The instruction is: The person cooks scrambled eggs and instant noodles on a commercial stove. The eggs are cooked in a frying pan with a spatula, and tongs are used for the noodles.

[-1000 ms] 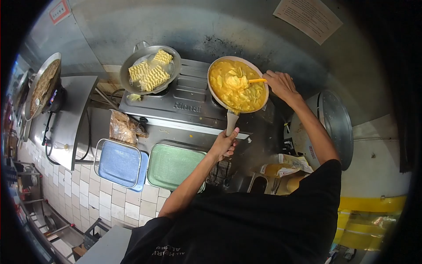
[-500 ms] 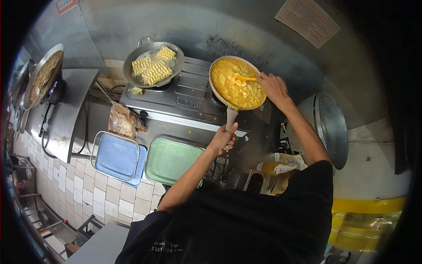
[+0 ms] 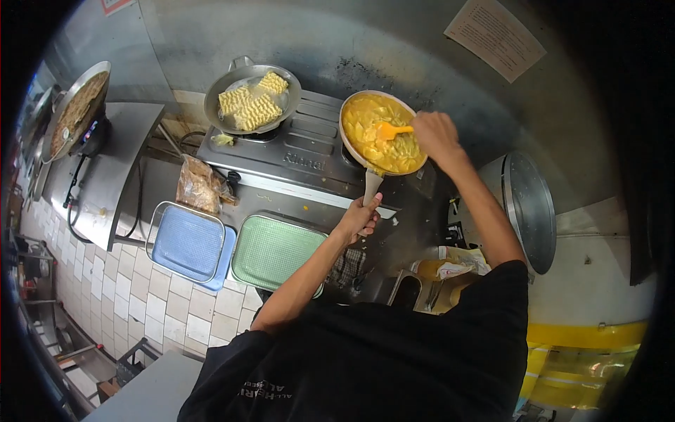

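Note:
My left hand (image 3: 361, 218) is wrapped round the pale handle of a frying pan (image 3: 373, 184), which sits on the right burner of the stove. Yellow-orange egg mixture (image 3: 376, 130) with soft lumps fills the pan. An orange spatula (image 3: 391, 131) dips its head into the egg. Its other end is gripped in my right hand (image 3: 437, 135), above the pan's right rim. On the left burner stands a grey wok (image 3: 290, 105) with several blocks of dry noodles (image 3: 255, 111) in clear liquid.
A blue tray (image 3: 186, 243) and a green tray (image 3: 276, 254) lie in front of the stove (image 3: 309, 144). Near them is a plastic bag of brown food (image 3: 197, 184). A large metal lid or pot (image 3: 532, 214) leans at right. Another full pan (image 3: 79, 112) stands far left.
The spatula has shifted within the egg, and its orange head now shows more. My right hand has turned slightly. My left hand keeps its hold on the handle. The whole view has moved a little.

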The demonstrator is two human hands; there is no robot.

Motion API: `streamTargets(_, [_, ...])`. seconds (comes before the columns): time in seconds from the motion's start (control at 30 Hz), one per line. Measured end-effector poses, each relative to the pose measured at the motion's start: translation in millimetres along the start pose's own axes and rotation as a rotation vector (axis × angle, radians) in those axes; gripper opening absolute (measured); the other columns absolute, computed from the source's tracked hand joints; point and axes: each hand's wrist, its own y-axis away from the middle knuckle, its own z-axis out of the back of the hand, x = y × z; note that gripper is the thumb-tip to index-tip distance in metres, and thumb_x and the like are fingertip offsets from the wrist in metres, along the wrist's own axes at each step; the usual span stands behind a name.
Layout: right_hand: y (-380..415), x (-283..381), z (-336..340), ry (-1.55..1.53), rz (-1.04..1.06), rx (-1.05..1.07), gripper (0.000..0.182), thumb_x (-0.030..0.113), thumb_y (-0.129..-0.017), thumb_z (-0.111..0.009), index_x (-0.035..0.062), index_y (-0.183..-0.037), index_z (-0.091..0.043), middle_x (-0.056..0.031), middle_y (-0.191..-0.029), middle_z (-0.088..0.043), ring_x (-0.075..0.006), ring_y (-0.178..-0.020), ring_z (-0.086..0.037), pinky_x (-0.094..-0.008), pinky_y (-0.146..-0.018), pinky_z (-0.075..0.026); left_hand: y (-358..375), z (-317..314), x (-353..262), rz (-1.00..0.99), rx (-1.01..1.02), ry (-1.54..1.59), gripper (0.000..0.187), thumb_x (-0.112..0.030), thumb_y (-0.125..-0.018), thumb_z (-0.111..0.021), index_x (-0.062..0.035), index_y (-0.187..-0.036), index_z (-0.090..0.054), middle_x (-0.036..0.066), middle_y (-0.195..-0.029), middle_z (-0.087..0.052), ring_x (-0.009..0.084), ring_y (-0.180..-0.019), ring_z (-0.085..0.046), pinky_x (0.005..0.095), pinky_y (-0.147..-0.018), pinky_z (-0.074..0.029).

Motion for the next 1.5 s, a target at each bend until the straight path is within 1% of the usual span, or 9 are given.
streamTargets(0.1, [-4.9,5.7,60.0,-0.012,-0.025,0.084,0.014,0.006,-0.075,-0.06,0.0008,-0.08,-0.072,-0.0222,-0.082,-0.068,-0.0345,-0.083,-0.069,-0.0446,-0.075,-0.052,1.2,0.8,-0.3,-0.002,0.031,0.023,0.043,-0.048,-0.092,-0.062,-0.0088,-0.105,-0.05,-0.001,-0.066,-0.044,0.0042,-0.043,-0.03,0.02,-0.035,-0.025])
streamTargets(0.4, [-25.6,41.5,6.2,-0.235,0.093,0.036,0.012,0.005,-0.07,-0.07,0.002,-0.081,-0.071,-0.0219,-0.083,-0.067,-0.0371,-0.084,-0.067,-0.0448,-0.073,-0.052,-4.3,2.7,5.1,-0.02,0.053,0.05,0.042,-0.046,-0.092,-0.062,-0.0072,-0.101,-0.051,-0.001,-0.066,-0.043,0.0046,-0.044,-0.03,0.0201,-0.036,-0.025])
streamTargets(0.57, [-59.5,63.3,-42.4,-0.179,0.01,-0.089,0.013,0.008,-0.079,-0.06,0.0018,-0.081,-0.072,-0.0209,-0.084,-0.068,-0.036,-0.085,-0.068,-0.0448,-0.072,-0.052,-1.0,1.2,2.0,-0.025,0.046,0.04,0.044,-0.047,-0.092,-0.063,-0.0064,-0.102,-0.05,0.0,-0.066,-0.043,0.0048,-0.044,-0.03,0.0208,-0.036,-0.025])
streamTargets(0.87, [-118.2,67.3,-77.7,-0.007,-0.183,0.101,0.023,0.01,-0.087,-0.052,0.0026,-0.091,-0.074,-0.0174,-0.096,-0.071,-0.0281,-0.09,-0.07,-0.0387,-0.077,-0.054,-0.6,0.8,2.9,-0.028,0.024,0.06,0.042,-0.046,-0.091,-0.064,-0.0077,-0.1,-0.05,-0.001,-0.065,-0.045,0.0044,-0.044,-0.033,0.0203,-0.036,-0.026])
streamTargets(1.07, [-129.0,19.2,-56.0,0.078,-0.238,0.309,0.022,0.01,-0.087,-0.056,0.0023,-0.097,-0.074,-0.016,-0.105,-0.071,-0.0266,-0.1,-0.068,-0.0369,-0.083,-0.054,0.2,0.4,3.7,-0.059,0.02,0.099,0.042,-0.041,-0.092,-0.065,-0.0053,-0.107,-0.048,-0.001,-0.064,-0.044,0.0055,-0.043,-0.035,0.0216,-0.035,-0.029])
streamTargets(1.2, [-106.6,2.0,19.6,0.162,-0.157,0.407,0.02,0.008,-0.081,-0.064,0.0015,-0.098,-0.073,-0.015,-0.104,-0.071,-0.0283,-0.101,-0.067,-0.0382,-0.086,-0.052,-0.9,2.6,3.2,-0.043,0.046,0.097,0.042,-0.04,-0.092,-0.065,-0.0056,-0.107,-0.048,-0.001,-0.064,-0.044,0.0055,-0.044,-0.036,0.0213,-0.035,-0.029])
streamTargets(1.23, [-101.3,-2.7,30.5,0.178,-0.133,0.43,0.022,0.008,-0.081,-0.064,0.002,-0.101,-0.072,-0.0146,-0.104,-0.071,-0.0297,-0.102,-0.067,-0.0394,-0.088,-0.051,2.1,0.5,1.7,-0.045,0.034,0.093,0.04,-0.043,-0.091,-0.066,-0.0088,-0.097,-0.047,-0.002,-0.065,-0.043,0.0042,-0.044,-0.033,0.0203,-0.036,-0.026])
streamTargets(1.33, [-79.6,-9.0,64.6,0.142,-0.16,0.319,0.016,0.009,-0.075,-0.07,0.0079,-0.089,-0.075,-0.0152,-0.093,-0.071,-0.0305,-0.093,-0.068,-0.0405,-0.081,-0.053,4.9,-1.1,-0.2,-0.053,0.029,0.079,0.04,-0.043,-0.091,-0.066,-0.009,-0.097,-0.046,-0.002,-0.065,-0.043,0.0042,-0.044,-0.032,0.0204,-0.035,-0.026])
streamTargets(1.5, [-45.7,4.5,75.7,-0.064,-0.087,0.26,0.017,0.011,-0.074,-0.071,0.0104,-0.09,-0.075,-0.0164,-0.091,-0.07,-0.0324,-0.092,-0.067,-0.0422,-0.08,-0.052,0.7,0.3,1.5,-0.036,0.04,0.08,0.039,-0.043,-0.091,-0.065,-0.0095,-0.096,-0.046,-0.002,-0.065,-0.043,0.0041,-0.043,-0.031,0.0205,-0.035,-0.025])
